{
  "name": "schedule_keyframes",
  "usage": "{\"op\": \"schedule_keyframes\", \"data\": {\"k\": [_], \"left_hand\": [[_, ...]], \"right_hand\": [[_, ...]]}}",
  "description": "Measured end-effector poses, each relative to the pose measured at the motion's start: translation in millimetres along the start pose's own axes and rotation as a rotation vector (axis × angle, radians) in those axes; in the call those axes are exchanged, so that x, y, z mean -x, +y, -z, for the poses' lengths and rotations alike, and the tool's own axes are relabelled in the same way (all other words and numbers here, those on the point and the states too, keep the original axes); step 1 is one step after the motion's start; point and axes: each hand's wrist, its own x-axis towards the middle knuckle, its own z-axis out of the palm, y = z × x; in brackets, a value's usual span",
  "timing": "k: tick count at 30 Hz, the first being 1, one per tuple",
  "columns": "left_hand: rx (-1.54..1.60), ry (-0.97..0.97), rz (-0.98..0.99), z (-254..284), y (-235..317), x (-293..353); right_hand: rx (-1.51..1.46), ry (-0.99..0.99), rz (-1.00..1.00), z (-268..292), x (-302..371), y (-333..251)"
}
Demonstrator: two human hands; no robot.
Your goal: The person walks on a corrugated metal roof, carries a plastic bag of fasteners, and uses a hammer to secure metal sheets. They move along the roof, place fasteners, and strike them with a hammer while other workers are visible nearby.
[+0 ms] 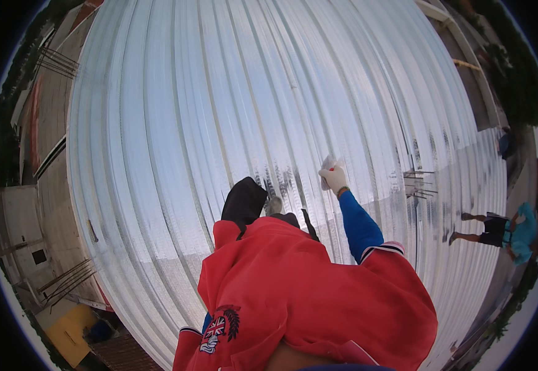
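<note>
Ahead and to the right, my right hand (335, 179) wears a pale glove and is closed on a small clear or greyish thing (329, 162) with a red bit, whose kind I cannot make out. The hand is over the shiny ribbed metal roofing sheets (176, 111); whether it touches them is unclear. A blue sleeve (360, 226) covers that forearm below a red short-sleeved shirt (293, 278). My left hand is out of sight, hidden behind my body. One dark-clad knee (244, 201) shows in front of the shirt.
Raised ribs run along the sheets. At the right a person in a turquoise top (521, 232) stands on the roof. Bare steel rods (65, 281) stick out past the left edge, with more rods (420, 184) to the right. A concrete ledge (55, 148) borders the left side.
</note>
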Motion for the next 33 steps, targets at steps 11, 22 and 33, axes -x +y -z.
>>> {"op": "schedule_keyframes", "data": {"k": [11,22,33], "left_hand": [[-0.091,-0.04,-0.144,39,259,-216],[0.013,0.086,-0.331,201,777,-357],[0.21,0.052,0.043,152,973,-523]], "right_hand": [[0.013,-0.005,-0.072,-65,-245,-107],[-0.355,0.177,-0.528,-23,-320,-127],[-0.312,0.032,-0.514,-36,-703,-239]]}}
